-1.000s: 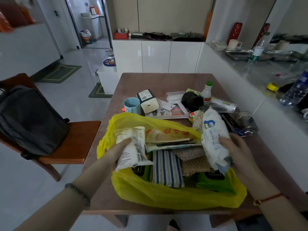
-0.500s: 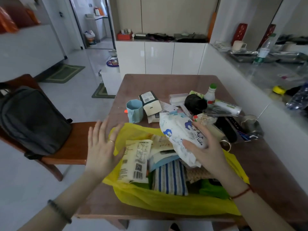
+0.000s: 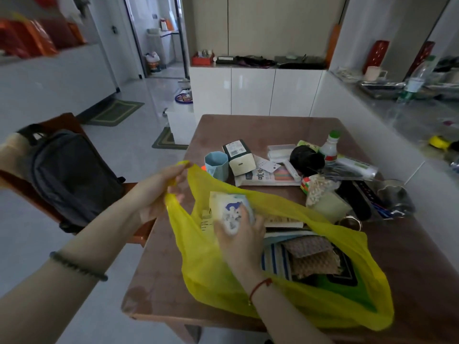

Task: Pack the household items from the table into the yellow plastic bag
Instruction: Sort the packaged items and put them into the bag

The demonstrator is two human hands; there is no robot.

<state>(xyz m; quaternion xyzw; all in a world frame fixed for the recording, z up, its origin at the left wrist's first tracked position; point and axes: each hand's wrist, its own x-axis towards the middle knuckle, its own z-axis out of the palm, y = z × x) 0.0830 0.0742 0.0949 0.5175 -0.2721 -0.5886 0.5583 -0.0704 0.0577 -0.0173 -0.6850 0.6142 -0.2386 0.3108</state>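
The yellow plastic bag (image 3: pixel 213 271) lies open on the near part of the brown table (image 3: pixel 260 130). My left hand (image 3: pixel 156 192) grips the bag's left handle and holds it up. My right hand (image 3: pixel 238 234) is inside the bag's left side, closed on a white packet with blue print (image 3: pixel 229 207). Striped cloth (image 3: pixel 274 263), brown waffle cloths (image 3: pixel 310 256) and a green pack (image 3: pixel 340 281) lie in the bag. On the table behind it are a light blue cup (image 3: pixel 216 163), a small box (image 3: pixel 239 157), a black round thing (image 3: pixel 306 157), a white bottle with green cap (image 3: pixel 330 147) and several other items.
A wooden chair (image 3: pixel 139 232) with a dark backpack (image 3: pixel 72 177) stands left of the table. A white counter (image 3: pixel 387 125) runs along the right side, carrying bottles and trays. White cabinets (image 3: pixel 253 90) stand beyond the table's far edge.
My right hand has carried the white packet from above the bag's right side down into its left side. My left hand let go of a flat packet and took the bag's left handle.
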